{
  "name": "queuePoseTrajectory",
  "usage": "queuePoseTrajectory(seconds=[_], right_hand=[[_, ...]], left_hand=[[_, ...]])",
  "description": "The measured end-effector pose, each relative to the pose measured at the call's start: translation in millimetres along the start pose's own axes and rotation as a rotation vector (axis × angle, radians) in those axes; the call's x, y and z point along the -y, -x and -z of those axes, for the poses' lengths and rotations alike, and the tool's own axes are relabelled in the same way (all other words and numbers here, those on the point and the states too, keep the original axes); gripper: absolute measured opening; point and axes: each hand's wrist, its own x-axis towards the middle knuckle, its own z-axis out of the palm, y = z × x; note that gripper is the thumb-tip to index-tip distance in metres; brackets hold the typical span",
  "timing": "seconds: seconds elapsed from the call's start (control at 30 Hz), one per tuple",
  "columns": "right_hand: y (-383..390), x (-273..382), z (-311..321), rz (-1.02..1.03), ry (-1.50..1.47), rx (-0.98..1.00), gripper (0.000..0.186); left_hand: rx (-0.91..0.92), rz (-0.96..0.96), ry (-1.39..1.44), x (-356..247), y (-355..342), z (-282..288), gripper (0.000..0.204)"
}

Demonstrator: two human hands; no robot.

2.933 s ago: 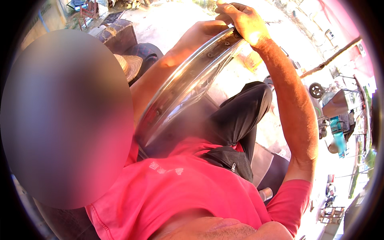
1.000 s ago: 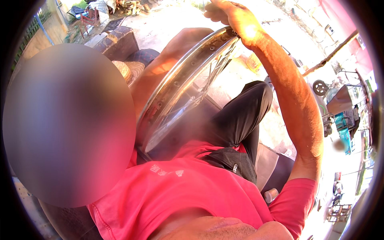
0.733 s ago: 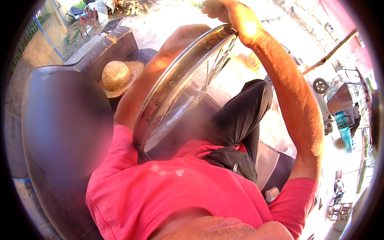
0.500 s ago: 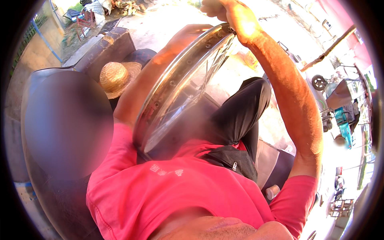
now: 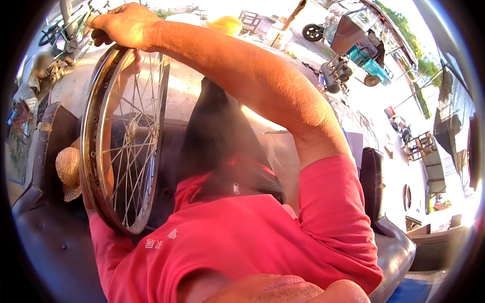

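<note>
A spoked metal wheel rim (image 5: 90, 136) without a tyre stands upright on my left side, its hub and thin spokes facing toward my lap. My left hand (image 5: 135, 61) holds the upper part of the rim; most of this hand is hidden behind the metal, and its forearm shows through the spokes. Reaching across in front of me, my right hand (image 5: 126, 26) is at the top of the rim. Its fingers are curled together, and whatever they pinch is hidden.
I sit on a dark padded sofa (image 5: 45, 252). A straw hat (image 5: 68, 165) lies left of the rim. Farther off stand a yellow basin-like object (image 5: 225, 24), a small machine (image 5: 336, 74), a cart with a blue-green body (image 5: 371, 65) and a bicycle (image 5: 68, 43).
The view has swung, so the rim now appears farther left and more upright. My right arm now reaches across to the left, its hand still by the rim's top.
</note>
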Motion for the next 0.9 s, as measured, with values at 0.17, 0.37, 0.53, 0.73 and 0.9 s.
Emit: queuePoseTrajectory(seconds=[0.17,0.37,0.53,0.73,0.9], right_hand=[[9,18,-7,-0.054,0.005,0.007,0.043],[11,21,-11,-0.044,0.043,0.027,0.042],[11,21,-12,-0.059,0.038,0.035,0.039],[9,18,-12,-0.044,0.117,0.026,0.038],[11,18,-15,-0.052,0.134,0.029,0.040]], left_hand=[[-0.025,0.022,-0.026,-9,11,4,0.059],[-0.030,0.032,-0.017,-3,13,3,0.059],[-0.035,0.032,-0.015,-3,13,4,0.058],[-0.023,0.032,-0.005,-2,14,3,0.058],[-0.030,0.040,-0.008,-2,18,5,0.057]])
